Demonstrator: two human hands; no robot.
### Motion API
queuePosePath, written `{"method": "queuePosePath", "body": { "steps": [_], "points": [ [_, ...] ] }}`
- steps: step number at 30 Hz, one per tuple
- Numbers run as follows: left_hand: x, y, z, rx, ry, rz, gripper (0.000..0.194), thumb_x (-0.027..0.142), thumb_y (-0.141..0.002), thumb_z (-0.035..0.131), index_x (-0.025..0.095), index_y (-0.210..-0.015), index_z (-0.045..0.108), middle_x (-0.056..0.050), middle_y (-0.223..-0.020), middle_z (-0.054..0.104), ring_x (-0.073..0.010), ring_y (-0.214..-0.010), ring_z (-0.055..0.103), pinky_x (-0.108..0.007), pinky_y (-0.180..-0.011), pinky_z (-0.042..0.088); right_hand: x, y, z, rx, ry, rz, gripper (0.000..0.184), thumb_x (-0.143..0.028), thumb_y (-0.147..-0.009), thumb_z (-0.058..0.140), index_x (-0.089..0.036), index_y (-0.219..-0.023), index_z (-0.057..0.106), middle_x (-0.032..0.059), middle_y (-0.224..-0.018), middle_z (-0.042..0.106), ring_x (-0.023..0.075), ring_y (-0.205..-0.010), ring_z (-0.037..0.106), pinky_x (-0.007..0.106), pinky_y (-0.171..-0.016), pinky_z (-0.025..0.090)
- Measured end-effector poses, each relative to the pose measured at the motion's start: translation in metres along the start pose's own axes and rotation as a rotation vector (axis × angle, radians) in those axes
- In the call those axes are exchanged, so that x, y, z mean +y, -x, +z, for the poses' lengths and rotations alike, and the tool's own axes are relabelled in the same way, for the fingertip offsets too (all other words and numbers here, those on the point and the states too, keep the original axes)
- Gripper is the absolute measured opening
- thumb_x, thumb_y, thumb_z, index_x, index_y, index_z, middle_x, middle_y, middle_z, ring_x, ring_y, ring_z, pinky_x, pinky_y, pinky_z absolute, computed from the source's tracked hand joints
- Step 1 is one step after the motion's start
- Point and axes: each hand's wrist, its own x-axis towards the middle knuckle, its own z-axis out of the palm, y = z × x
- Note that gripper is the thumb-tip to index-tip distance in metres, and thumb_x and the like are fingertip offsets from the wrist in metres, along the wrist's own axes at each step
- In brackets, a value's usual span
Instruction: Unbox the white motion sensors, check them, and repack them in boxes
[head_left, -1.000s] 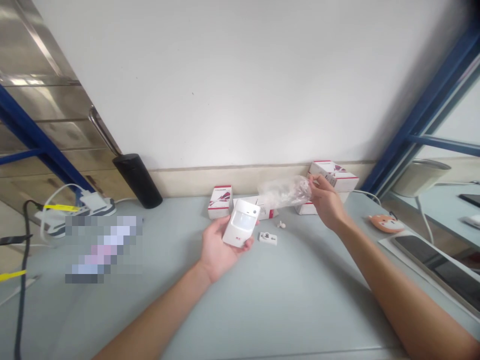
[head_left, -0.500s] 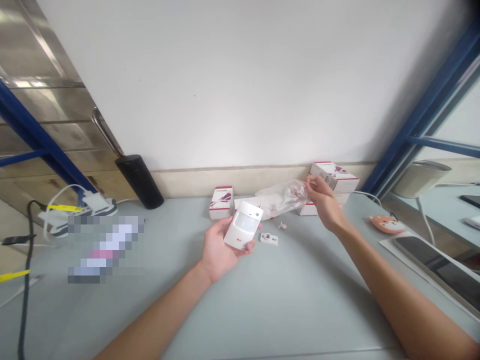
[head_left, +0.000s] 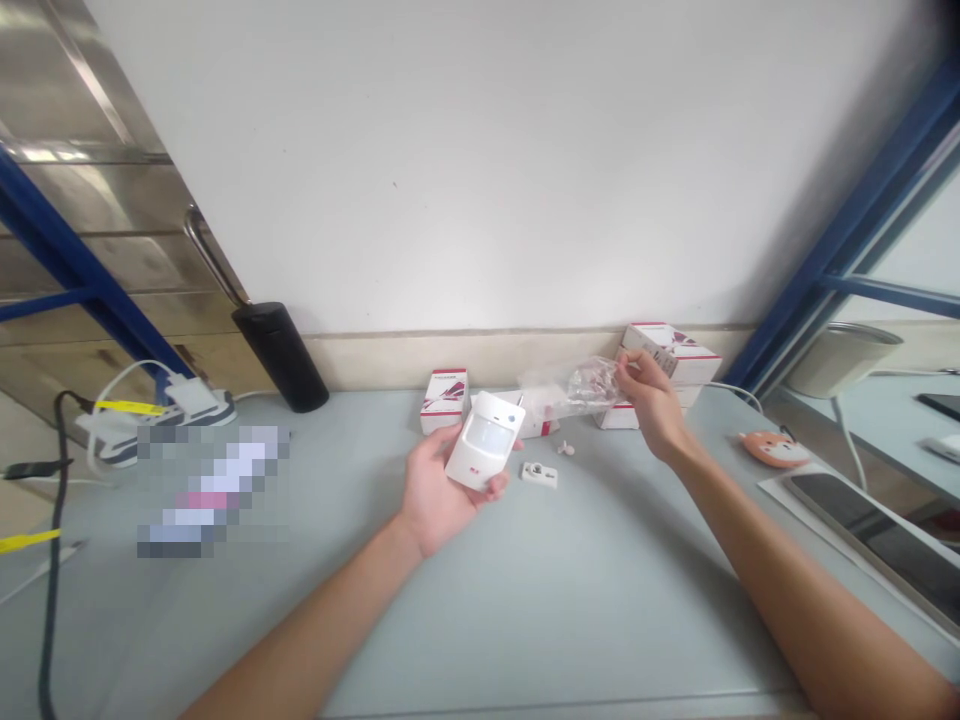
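Note clear bag [head_left: 589,385] crumpled differently since earlier frame, pinched at one end by right grip [head_left: 652,402]. Find white device [head_left: 480,465] above surface [head_left: 570,580], clasped around edges by left grip [head_left: 442,488]. Judge light, stiff, smooth; hold by sides, sparing front window [head_left: 487,438].

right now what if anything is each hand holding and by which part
The left hand holds the white device around its sides, from behind; the right hand pinches the clear plastic bag at its right end.

Nearside runs free; boxes [head_left: 445,396] block beyond the hands [head_left: 435,500].
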Motion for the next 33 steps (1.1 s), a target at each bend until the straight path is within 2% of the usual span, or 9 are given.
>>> {"method": "queuePosePath", "body": {
  "steps": [10, 19, 23, 28, 31, 33],
  "points": [
    [-0.004, 0.0, 0.003, 0.066, -0.056, -0.027, 0.045, 0.036, -0.092, 0.057, 0.007, -0.123, 0.068, -0.025, -0.111, 0.075, -0.019, -0.057, 0.06, -0.032, -0.056, 0.044, -0.004, 0.0, 0.0, 0.018, -0.106, 0.068, 0.018, -0.032, -0.081, 0.069, -0.026, -0.086, 0.052, -0.0026, -0.076, 0.046, 0.0153, -0.064, 0.039, 0.03, -0.06, 0.029],
    [-0.007, -0.002, 0.0, -0.02, -0.123, -0.103, 0.036, 0.037, -0.095, 0.057, 0.012, -0.118, 0.068, -0.023, -0.106, 0.076, -0.0207, -0.06, 0.063, -0.03, -0.056, 0.044, -0.006, 0.003, 0.002, -0.082, -0.072, 0.053, 0.02, -0.038, -0.086, 0.068, -0.027, -0.088, 0.052, -0.0021, -0.075, 0.045, 0.0161, -0.065, 0.042, 0.03, -0.06, 0.033],
    [-0.007, -0.002, 0.0, -0.081, -0.16, -0.137, 0.039, 0.04, -0.096, 0.055, 0.013, -0.123, 0.065, -0.023, -0.108, 0.076, -0.0189, -0.056, 0.062, -0.03, -0.055, 0.043, -0.009, 0.003, 0.001, -0.129, -0.132, 0.087, 0.019, -0.037, -0.086, 0.07, -0.026, -0.09, 0.054, -0.0023, -0.074, 0.048, 0.0158, -0.066, 0.044, 0.029, -0.06, 0.031],
    [-0.008, -0.003, -0.002, -0.111, -0.197, -0.178, 0.046, 0.045, -0.099, 0.053, 0.014, -0.133, 0.06, -0.024, -0.112, 0.075, -0.0204, -0.057, 0.065, -0.031, -0.056, 0.042, -0.015, 0.003, -0.001, -0.153, -0.233, 0.125, 0.021, -0.033, -0.083, 0.073, -0.026, -0.09, 0.054, -0.0017, -0.077, 0.054, 0.0159, -0.068, 0.048, 0.028, -0.062, 0.033],
    [-0.008, -0.002, -0.002, -0.09, -0.204, -0.174, 0.052, 0.046, -0.1, 0.053, 0.018, -0.143, 0.053, -0.023, -0.112, 0.076, -0.0209, -0.056, 0.065, -0.03, -0.055, 0.04, -0.014, 0.005, -0.001, -0.207, -0.179, 0.173, 0.021, -0.037, -0.085, 0.072, -0.026, -0.09, 0.055, -0.0014, -0.079, 0.056, 0.0164, -0.069, 0.05, 0.028, -0.062, 0.036],
    [-0.008, -0.002, 0.0, -0.085, -0.2, -0.163, 0.051, 0.044, -0.1, 0.052, 0.016, -0.143, 0.054, -0.024, -0.114, 0.076, -0.0207, -0.056, 0.065, -0.031, -0.055, 0.04, -0.011, 0.005, -0.001, -0.237, -0.112, 0.192, 0.022, -0.04, -0.086, 0.072, -0.026, -0.091, 0.055, -0.0016, -0.079, 0.057, 0.0166, -0.069, 0.051, 0.028, -0.062, 0.037]
  ]
}}
